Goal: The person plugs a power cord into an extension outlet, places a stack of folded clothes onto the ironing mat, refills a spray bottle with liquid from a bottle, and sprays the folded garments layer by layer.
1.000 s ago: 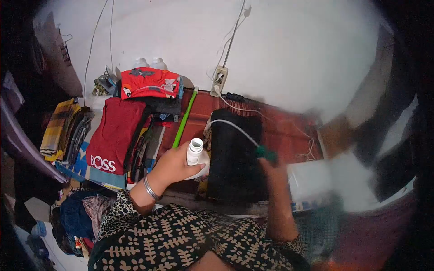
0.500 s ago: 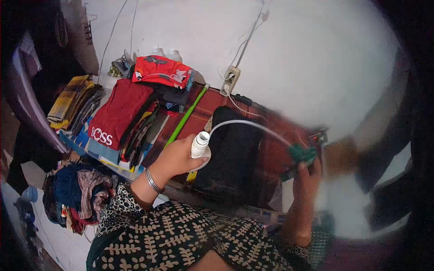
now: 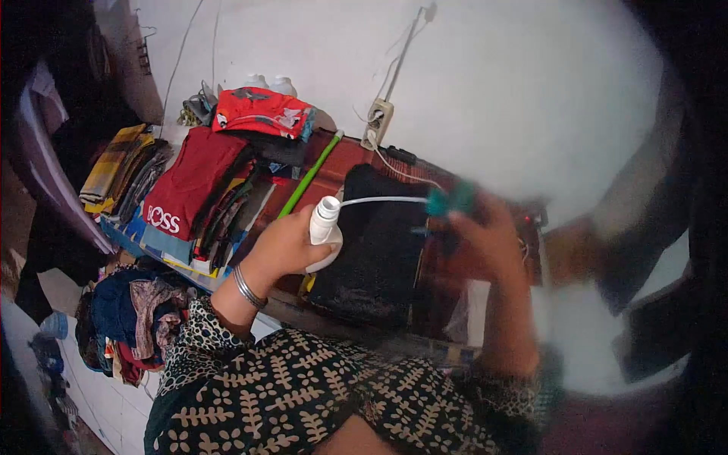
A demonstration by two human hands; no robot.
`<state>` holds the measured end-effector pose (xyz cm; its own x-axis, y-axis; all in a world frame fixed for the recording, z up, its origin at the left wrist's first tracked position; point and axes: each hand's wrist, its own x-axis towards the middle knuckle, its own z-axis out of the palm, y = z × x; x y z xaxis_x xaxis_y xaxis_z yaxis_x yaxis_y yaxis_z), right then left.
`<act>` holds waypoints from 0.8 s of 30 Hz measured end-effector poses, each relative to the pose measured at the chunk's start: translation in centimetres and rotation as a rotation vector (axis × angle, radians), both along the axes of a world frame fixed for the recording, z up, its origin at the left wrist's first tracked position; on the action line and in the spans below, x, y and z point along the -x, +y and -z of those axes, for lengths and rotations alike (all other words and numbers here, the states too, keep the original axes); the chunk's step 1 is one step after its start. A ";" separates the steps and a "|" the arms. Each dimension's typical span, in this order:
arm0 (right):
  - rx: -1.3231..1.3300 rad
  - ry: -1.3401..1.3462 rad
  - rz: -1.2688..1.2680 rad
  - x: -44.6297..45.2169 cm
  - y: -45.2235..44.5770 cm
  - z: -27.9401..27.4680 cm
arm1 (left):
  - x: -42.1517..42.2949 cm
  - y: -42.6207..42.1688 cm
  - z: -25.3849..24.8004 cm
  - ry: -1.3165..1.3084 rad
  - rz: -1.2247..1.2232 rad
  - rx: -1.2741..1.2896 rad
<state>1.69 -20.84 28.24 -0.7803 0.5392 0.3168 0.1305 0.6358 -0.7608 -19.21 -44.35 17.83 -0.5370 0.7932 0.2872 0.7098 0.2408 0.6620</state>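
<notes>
A white bottle [image 3: 324, 224] with an open neck is gripped in my left hand [image 3: 282, 249], which wears silver bangles at the wrist. My right hand [image 3: 489, 231], blurred by motion, holds a green spray head [image 3: 447, 200]. From the spray head a thin pale tube [image 3: 387, 199] runs left, its far end at the mouth of the bottle; whether the tip is inside cannot be made out. Beneath the tube lies a folded black cloth [image 3: 368, 254] on the red surface.
Folded clothes, among them a maroon shirt [image 3: 199, 178] and a red garment [image 3: 262, 112], are piled at the left. A green stick [image 3: 311, 174] leans near a power strip [image 3: 378, 123]. More clothes [image 3: 125, 315] form a heap at the lower left.
My right hand has swung right and then back left and up with the spray head, bringing the tube's free end to the bottle mouth. My left hand still holds the bottle. The view has shifted slightly.
</notes>
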 end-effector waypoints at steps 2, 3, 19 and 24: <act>-0.109 -0.026 -0.068 2.4 -1.3 -1.3 | 0.0 0.3 -0.2 0.011 0.010 0.014; 0.012 0.010 -0.210 3.6 -1.0 -0.8 | 0.0 1.3 0.6 0.014 -0.002 0.040; -0.287 -0.523 -0.424 10.0 -2.3 -0.7 | -1.8 6.9 3.0 -0.213 0.268 -0.117; 0.305 -0.211 -0.607 11.3 0.2 3.9 | -0.9 7.6 3.5 -0.240 0.264 -0.036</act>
<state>-9.60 -20.65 24.32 -0.9991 0.0301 0.0303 -0.0155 0.4052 -0.9141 -18.28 -36.74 14.31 -0.3707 0.9051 0.2081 0.5678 0.0436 0.8220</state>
